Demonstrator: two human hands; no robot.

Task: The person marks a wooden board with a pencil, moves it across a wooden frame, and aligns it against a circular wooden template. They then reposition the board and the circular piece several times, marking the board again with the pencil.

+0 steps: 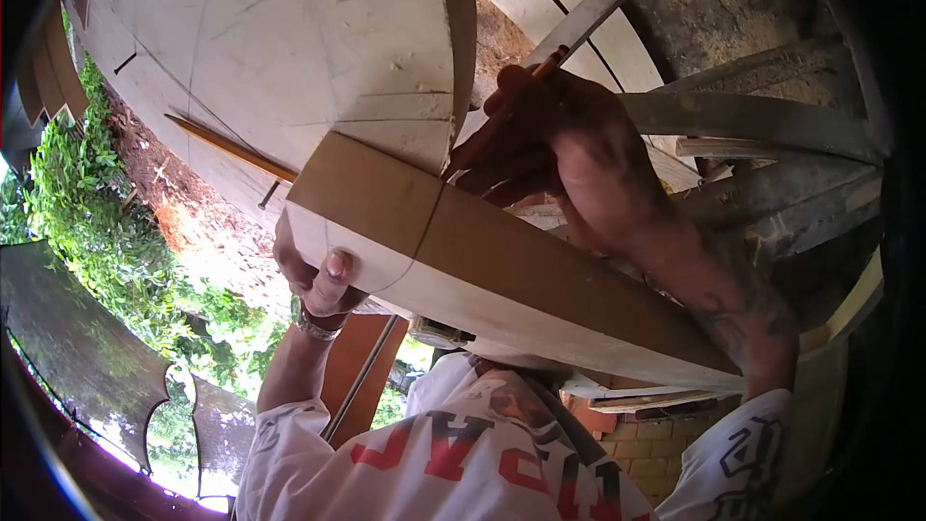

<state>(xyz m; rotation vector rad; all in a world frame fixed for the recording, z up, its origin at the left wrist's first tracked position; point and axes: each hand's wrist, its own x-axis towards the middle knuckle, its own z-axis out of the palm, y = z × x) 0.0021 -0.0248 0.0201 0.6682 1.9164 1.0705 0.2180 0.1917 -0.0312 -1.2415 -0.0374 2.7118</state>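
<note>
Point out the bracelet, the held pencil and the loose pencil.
Bracelet (318, 330): head view, middle of its band.
Held pencil (551, 62): head view, shaft near its upper end.
Loose pencil (231, 149): head view, middle of its visible shaft.

Right fingers (514, 87) around a pencil (550, 64)

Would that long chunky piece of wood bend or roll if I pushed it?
The long piece of wood would probably stay stiff, because it looks thick. It likely wouldn't roll easily, since its broad sides meet at clear edges.
</note>
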